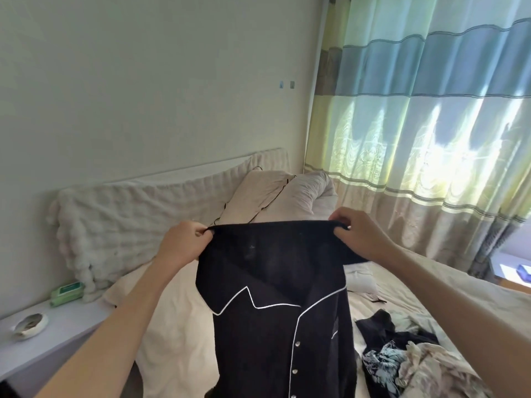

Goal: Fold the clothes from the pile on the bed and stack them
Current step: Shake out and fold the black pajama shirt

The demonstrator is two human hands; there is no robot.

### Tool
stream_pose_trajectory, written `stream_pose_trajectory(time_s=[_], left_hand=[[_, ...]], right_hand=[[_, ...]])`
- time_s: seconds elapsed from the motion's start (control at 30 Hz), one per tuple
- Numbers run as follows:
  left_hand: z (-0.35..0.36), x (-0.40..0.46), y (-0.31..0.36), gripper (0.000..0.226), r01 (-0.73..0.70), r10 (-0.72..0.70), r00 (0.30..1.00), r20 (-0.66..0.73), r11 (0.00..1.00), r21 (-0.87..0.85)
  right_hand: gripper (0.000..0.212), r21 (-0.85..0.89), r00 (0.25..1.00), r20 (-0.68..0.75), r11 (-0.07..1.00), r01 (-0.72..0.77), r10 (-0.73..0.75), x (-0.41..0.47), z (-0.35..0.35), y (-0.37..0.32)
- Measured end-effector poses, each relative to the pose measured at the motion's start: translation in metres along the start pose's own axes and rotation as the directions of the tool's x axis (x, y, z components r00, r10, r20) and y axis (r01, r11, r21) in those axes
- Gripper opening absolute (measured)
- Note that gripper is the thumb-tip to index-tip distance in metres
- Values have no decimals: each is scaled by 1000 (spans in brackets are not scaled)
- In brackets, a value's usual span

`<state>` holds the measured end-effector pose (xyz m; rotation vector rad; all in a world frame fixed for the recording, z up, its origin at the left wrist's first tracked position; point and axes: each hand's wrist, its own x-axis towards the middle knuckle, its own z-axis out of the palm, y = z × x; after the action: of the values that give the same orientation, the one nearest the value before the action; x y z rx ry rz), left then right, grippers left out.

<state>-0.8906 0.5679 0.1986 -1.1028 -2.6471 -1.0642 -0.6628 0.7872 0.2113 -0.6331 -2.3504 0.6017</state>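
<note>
Now left hand (184, 242) and right hand (352, 229) pinch top edge of black shirt (275, 305), fingers curled, shirt hangs over bed (178, 326); clothes pile (408, 360) near right.

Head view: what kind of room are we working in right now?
Most likely a home bedroom: a bed with pillows against the wall, striped curtains over a sunlit window, and a pile of clothes on the sheets.

Black shirt (275, 297) aloft between left hand (184, 242) and right hand (355, 231), above bed (178, 326).
</note>
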Motion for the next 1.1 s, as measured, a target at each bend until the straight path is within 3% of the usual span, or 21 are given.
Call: stream_pose_trajectory(time_s=[0.03, 0.1, 0.17, 0.23, 0.3, 0.4, 0.5, 0.57, 0.63, 0.7, 0.8, 0.87, 0.97, 1.1], left_hand=[[3, -4, -4, 24, 3, -6, 1000, 20, 990, 138], [9, -13, -11, 20, -60, 100, 988, -119, 950, 306], [9, -14, -10, 12, -147, 226, 945, -236, 940, 309], [5, -7, -9, 12, -140, 168, 966, -194, 979, 151], [8, -3, -11, 12, 2, -8, 998, -58, 994, -111], [20, -12, -12, 13, 296, -250, 955, 160, 809, -507], [27, -14, -12, 17, 411, -291, 911, 291, 655, -633], [26, -9, -10, 17, 338, -270, 941, 205, 701, -628], [23, -6, -11, 17, 205, -219, 975, 34, 830, -518], [25, -4, -14, 16, 156, -193, 981, -27, 860, -486], [36, -7, -18, 22, 255, -225, 966, 127, 758, -600], [42, -8, -19, 27, 321, -254, 947, 199, 681, -658], [47, -11, -24, 32, 360, -267, 933, 241, 671, -648], [46, -14, -27, 38, 267, -198, 961, 192, 841, -471]], right_hand=[[26, -57, 999, 34, 998, -6, 8, -3, 5, 2], [25, -90, 1000, -3, 996, -8, 8, -7, 11, 8], [25, -80, 993, -116, 997, 1, -11, -8, 11, 12], [24, -103, 989, -144, 994, 29, -44, -7, 13, 14], [22, -134, 996, -87, 991, 19, -30, -9, 19, 17], [20, -129, 997, -59, 990, -56, 49, -13, 29, 17], [25, 33, 974, -227, 999, -2, 10, -16, 31, 10], [24, 187, 958, -285, 982, 24, 31, -13, 30, 5], [21, 276, 977, -176, 959, -64, 116, -7, 30, 5], [20, 319, 971, 31, 918, -235, 238, -6, 33, 13], [20, 526, 867, 324, 689, -498, 380, -16, 41, 27], [7, 526, 804, 457, 614, -589, 379, -22, 45, 33], [17, 500, 788, 524, 633, -591, 322, -28, 45, 33], [22, 564, 815, 505, 607, -560, 283, -28, 33, 35]])
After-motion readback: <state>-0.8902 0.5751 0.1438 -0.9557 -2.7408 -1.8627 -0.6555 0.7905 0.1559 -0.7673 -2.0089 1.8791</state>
